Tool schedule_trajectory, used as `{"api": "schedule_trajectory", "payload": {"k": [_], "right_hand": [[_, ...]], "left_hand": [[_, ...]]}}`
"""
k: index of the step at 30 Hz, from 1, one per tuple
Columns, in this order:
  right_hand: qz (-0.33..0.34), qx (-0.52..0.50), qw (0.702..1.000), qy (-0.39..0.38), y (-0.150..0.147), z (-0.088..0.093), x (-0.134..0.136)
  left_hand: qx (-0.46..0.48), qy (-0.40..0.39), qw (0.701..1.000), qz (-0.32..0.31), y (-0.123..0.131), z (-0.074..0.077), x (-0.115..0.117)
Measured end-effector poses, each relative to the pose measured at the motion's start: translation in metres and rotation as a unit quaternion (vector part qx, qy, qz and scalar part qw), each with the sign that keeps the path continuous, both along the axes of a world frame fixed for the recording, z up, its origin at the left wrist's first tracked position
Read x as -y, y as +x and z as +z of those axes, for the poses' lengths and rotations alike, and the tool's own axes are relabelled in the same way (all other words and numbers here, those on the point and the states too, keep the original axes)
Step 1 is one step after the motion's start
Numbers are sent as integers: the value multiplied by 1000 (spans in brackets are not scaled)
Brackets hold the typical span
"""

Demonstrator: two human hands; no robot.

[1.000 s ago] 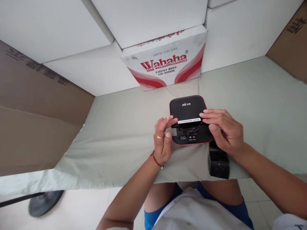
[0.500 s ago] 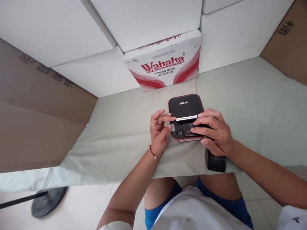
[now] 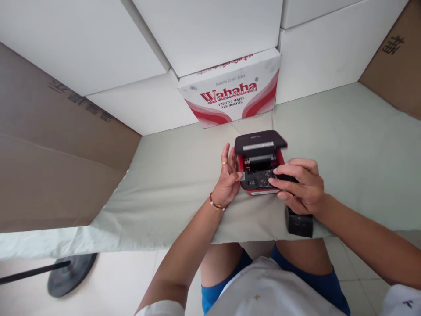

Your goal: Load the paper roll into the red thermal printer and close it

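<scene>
A small red and black label printer (image 3: pixel 245 186) sits on the cloth-covered table with its black lid (image 3: pixel 259 139) raised, showing a red interior and a dark roller. My left hand (image 3: pixel 228 182) is at its left side, thumb on the grey button (image 3: pixel 242 176) and fingers behind along the casing. With my right hand (image 3: pixel 302 184) I grip the printer's front right part, fingertips on the glossy dark panel (image 3: pixel 262 179) and thumb lower at the front. Part of that side is hidden by my fingers. Below my right hand stands a black roll-like object (image 3: pixel 299 224).
A white and red water carton (image 3: pixel 230 98) stands behind the printer against stacked white boxes (image 3: pixel 210 35). Brown cartons rise at the left (image 3: pixel 66 162) and right (image 3: pixel 391 66). The pale green cloth (image 3: pixel 171 188) covers the table. A black round stand base (image 3: pixel 70 274) is on the floor.
The printer's lid has swung up from closed, exposing the inside. My left fingers have moved off its top to the side, while my right hand stays at the front right.
</scene>
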State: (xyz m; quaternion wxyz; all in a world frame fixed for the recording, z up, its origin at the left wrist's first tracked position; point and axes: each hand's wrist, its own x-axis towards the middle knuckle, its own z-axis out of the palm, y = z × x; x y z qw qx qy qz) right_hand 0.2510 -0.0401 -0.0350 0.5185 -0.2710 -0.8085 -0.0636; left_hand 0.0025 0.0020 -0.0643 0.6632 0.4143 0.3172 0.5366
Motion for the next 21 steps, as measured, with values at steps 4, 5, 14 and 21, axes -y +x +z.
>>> {"api": "schedule_trajectory", "payload": {"k": [4,5,14,21], "right_hand": [[75,50,996,-11,3,16,-1],[94,55,993,-42,3,25,-2],[-213,387,793,-419,-42,112,-57],[-231,463,726,-453,-72,99,-82]], "left_hand": [[-3,3,1000,2,0,-3,-1],[-6,5,1000,-1,0,-4,-1],[7,46,999,-24,-1,-18,-8],[4,48,998,-33,-4,-21,-9]]}}
